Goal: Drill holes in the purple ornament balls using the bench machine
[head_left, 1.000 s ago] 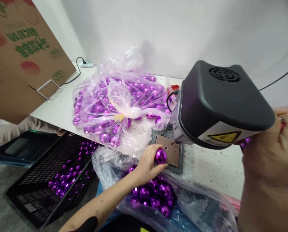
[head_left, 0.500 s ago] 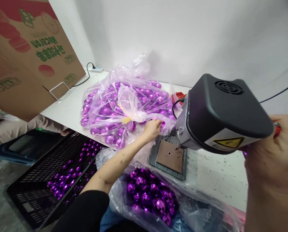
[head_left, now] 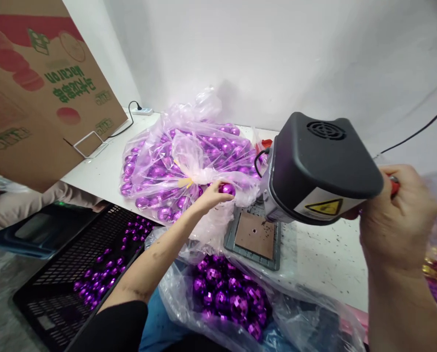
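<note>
My left hand (head_left: 211,194) is closed around a shiny purple ball (head_left: 227,189), thumb and fingers pinching it beside the knotted clear bag (head_left: 189,156) full of similar balls. The black press-like machine (head_left: 332,156), with a yellow warning sticker, stands to the right. My right hand (head_left: 402,220) wraps round a handle at the machine's near right side; a red part (head_left: 394,186) of it shows by the thumb. Below the machine's head lies a brown square pad (head_left: 255,234) with a small hole, set on a grey base plate (head_left: 230,239). The machine's tip is partly hidden.
An open clear bag (head_left: 178,298) of faceted purple balls lies at my lap. A black crate (head_left: 38,298) with smaller purple balls stands lower left. A large cardboard box (head_left: 31,98) leans at the left, near another person's sleeve (head_left: 35,205). Dark crumbs dot the white table (head_left: 324,259).
My left hand has shifted slightly left along the bag, and the purple ball in its fingers now shows more fully. My right hand stays at the machine's handle. The camera view has turned a little.
</note>
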`<state>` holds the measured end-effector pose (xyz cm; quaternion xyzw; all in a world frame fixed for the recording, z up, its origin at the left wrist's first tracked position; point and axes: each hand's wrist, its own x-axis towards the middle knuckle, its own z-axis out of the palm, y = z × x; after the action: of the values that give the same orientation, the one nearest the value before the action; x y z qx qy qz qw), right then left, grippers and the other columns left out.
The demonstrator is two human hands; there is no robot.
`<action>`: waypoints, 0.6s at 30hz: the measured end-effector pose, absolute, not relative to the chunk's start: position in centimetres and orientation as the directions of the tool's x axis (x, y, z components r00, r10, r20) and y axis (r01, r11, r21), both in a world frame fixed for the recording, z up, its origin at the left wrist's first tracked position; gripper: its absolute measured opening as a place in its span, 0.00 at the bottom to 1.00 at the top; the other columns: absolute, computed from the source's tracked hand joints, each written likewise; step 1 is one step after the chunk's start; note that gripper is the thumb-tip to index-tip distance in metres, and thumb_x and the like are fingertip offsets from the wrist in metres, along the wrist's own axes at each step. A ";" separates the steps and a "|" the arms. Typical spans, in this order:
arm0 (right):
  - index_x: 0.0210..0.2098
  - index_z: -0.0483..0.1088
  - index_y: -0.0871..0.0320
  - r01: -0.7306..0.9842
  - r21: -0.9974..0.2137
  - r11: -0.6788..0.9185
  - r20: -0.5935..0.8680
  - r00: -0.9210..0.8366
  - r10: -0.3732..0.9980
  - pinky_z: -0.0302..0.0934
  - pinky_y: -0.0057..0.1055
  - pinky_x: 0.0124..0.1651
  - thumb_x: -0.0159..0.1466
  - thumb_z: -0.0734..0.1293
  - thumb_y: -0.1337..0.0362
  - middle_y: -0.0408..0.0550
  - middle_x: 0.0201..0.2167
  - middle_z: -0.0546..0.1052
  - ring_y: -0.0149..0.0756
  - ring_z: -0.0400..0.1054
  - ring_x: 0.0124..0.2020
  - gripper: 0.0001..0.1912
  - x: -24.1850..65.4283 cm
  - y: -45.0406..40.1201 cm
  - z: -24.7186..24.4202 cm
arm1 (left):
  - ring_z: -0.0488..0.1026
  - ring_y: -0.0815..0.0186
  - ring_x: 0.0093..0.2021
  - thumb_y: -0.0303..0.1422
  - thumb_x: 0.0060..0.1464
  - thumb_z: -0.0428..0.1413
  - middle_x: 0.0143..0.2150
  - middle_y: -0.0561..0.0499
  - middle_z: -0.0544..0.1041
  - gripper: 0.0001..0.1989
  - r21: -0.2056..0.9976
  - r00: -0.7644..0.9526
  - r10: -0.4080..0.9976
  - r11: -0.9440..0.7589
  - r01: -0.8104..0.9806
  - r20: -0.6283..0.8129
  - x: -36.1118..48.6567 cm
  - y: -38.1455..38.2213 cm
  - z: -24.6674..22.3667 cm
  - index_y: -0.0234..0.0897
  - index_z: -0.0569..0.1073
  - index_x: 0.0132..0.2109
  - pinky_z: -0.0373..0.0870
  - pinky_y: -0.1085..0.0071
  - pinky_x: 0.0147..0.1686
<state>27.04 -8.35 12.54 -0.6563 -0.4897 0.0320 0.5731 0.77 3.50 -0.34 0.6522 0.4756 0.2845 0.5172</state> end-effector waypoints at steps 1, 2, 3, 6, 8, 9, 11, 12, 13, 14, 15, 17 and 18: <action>0.35 0.70 0.61 0.599 -0.788 0.143 0.518 0.520 0.679 0.54 0.22 0.16 0.61 0.66 0.40 0.38 0.15 0.64 0.27 0.61 0.14 0.26 27.0 -8.3 12.6 | 0.78 0.57 0.50 0.32 0.50 0.64 0.52 0.44 0.78 0.25 0.986 0.422 0.892 0.131 0.106 -0.164 -0.2 2.4 -0.2 0.37 0.71 0.56 0.75 0.58 0.53; 0.35 0.70 0.61 0.594 -0.791 0.150 0.520 0.522 0.676 0.54 0.23 0.16 0.61 0.66 0.40 0.38 0.15 0.63 0.27 0.61 0.14 0.27 26.9 -8.3 12.6 | 0.79 0.56 0.50 0.35 0.50 0.65 0.51 0.44 0.79 0.25 0.955 0.486 0.851 0.280 -0.097 -0.200 -0.9 1.1 -0.3 0.37 0.71 0.55 0.75 0.56 0.54; 0.35 0.71 0.61 0.592 -0.791 0.155 0.523 0.524 0.672 0.54 0.22 0.16 0.61 0.66 0.40 0.38 0.15 0.63 0.27 0.61 0.14 0.27 26.7 -8.2 12.6 | 0.80 0.55 0.49 0.38 0.50 0.65 0.49 0.44 0.79 0.24 0.877 0.559 0.798 0.416 -0.239 -0.226 -1.4 -0.1 -0.5 0.36 0.72 0.53 0.74 0.55 0.55; 0.35 0.70 0.61 0.599 -0.783 0.166 0.540 0.522 0.660 0.53 0.22 0.16 0.62 0.66 0.41 0.37 0.14 0.62 0.26 0.60 0.13 0.26 26.5 -8.2 12.7 | 0.81 0.54 0.47 0.49 0.52 0.64 0.46 0.41 0.81 0.27 0.683 0.719 0.637 0.657 -0.318 -0.278 -1.2 -3.2 -1.8 0.32 0.75 0.49 0.75 0.56 0.53; 0.35 0.70 0.61 0.603 -0.778 0.176 0.545 0.509 0.666 0.52 0.21 0.16 0.63 0.66 0.42 0.37 0.15 0.62 0.25 0.60 0.14 0.26 26.5 -8.3 12.8 | 0.81 0.57 0.41 0.53 0.53 0.63 0.43 0.41 0.81 0.29 0.671 0.730 0.609 0.685 -0.284 -0.312 -0.2 -4.4 -2.8 0.31 0.76 0.48 0.76 0.61 0.46; 0.36 0.69 0.61 0.601 -0.778 0.183 0.544 0.499 0.674 0.52 0.21 0.16 0.63 0.66 0.42 0.37 0.15 0.63 0.25 0.60 0.14 0.26 26.5 -8.3 12.8 | 0.80 0.60 0.38 0.52 0.52 0.64 0.42 0.41 0.81 0.28 0.697 0.707 0.630 0.663 -0.274 -0.321 0.3 -4.8 -3.2 0.31 0.76 0.47 0.76 0.64 0.42; 0.35 0.68 0.61 0.596 -0.778 0.197 0.540 0.475 0.695 0.52 0.21 0.15 0.64 0.65 0.42 0.37 0.15 0.64 0.24 0.60 0.13 0.25 26.6 -8.5 13.0 | 0.78 0.64 0.37 0.46 0.49 0.68 0.41 0.45 0.80 0.25 0.788 0.618 0.720 0.562 -0.251 -0.317 1.4 -5.2 -3.8 0.33 0.75 0.47 0.74 0.68 0.39; 0.35 0.68 0.61 0.592 -0.779 0.205 0.537 0.462 0.706 0.51 0.21 0.15 0.64 0.65 0.42 0.37 0.15 0.65 0.24 0.60 0.13 0.25 26.6 -8.5 13.0 | 0.78 0.64 0.38 0.42 0.47 0.70 0.41 0.47 0.80 0.25 0.842 0.563 0.772 0.488 -0.230 -0.294 1.9 -5.3 -4.1 0.34 0.74 0.48 0.74 0.68 0.41; 0.34 0.67 0.61 0.588 -0.780 0.213 0.535 0.453 0.713 0.51 0.21 0.15 0.64 0.65 0.42 0.37 0.15 0.65 0.24 0.60 0.13 0.25 26.6 -8.5 13.1 | 0.77 0.64 0.41 0.38 0.45 0.71 0.42 0.48 0.79 0.26 0.892 0.516 0.818 0.405 -0.201 -0.255 2.3 -5.5 -4.3 0.36 0.72 0.50 0.73 0.68 0.44; 0.34 0.66 0.60 0.583 -0.783 0.219 0.534 0.448 0.717 0.51 0.21 0.15 0.64 0.65 0.42 0.37 0.14 0.64 0.24 0.59 0.13 0.25 26.5 -8.5 13.1 | 0.77 0.63 0.45 0.36 0.45 0.71 0.45 0.49 0.79 0.28 0.934 0.483 0.852 0.316 -0.164 -0.204 2.7 -5.6 -4.6 0.37 0.71 0.52 0.73 0.66 0.48; 0.34 0.66 0.60 0.576 -0.787 0.222 0.530 0.446 0.721 0.51 0.21 0.15 0.64 0.65 0.41 0.36 0.14 0.64 0.24 0.59 0.13 0.25 26.5 -8.5 13.1 | 0.76 0.62 0.48 0.34 0.46 0.71 0.48 0.49 0.78 0.30 0.967 0.463 0.875 0.223 -0.124 -0.143 3.0 -5.7 -4.9 0.39 0.70 0.55 0.72 0.64 0.51; 0.34 0.65 0.59 0.564 -0.794 0.225 0.524 0.449 0.724 0.51 0.21 0.15 0.64 0.65 0.41 0.36 0.14 0.63 0.24 0.60 0.13 0.25 26.4 -8.5 13.1 | 0.73 0.59 0.54 0.35 0.50 0.68 0.55 0.47 0.75 0.31 0.998 0.451 0.893 0.037 -0.043 -0.014 3.5 -5.8 -5.6 0.40 0.68 0.60 0.68 0.60 0.58; 0.34 0.65 0.59 0.563 -0.795 0.227 0.524 0.448 0.724 0.51 0.21 0.15 0.64 0.65 0.41 0.36 0.14 0.63 0.25 0.60 0.14 0.25 26.4 -8.4 13.1 | 0.71 0.58 0.57 0.35 0.52 0.67 0.57 0.46 0.73 0.31 0.999 0.448 0.893 -0.046 -0.007 0.044 3.8 -5.8 -6.0 0.41 0.67 0.61 0.66 0.59 0.61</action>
<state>26.37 -8.45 13.07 -0.6180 -0.5207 0.0686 0.5850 3.78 -5.78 -5.98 0.6143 0.3606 0.3819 0.5889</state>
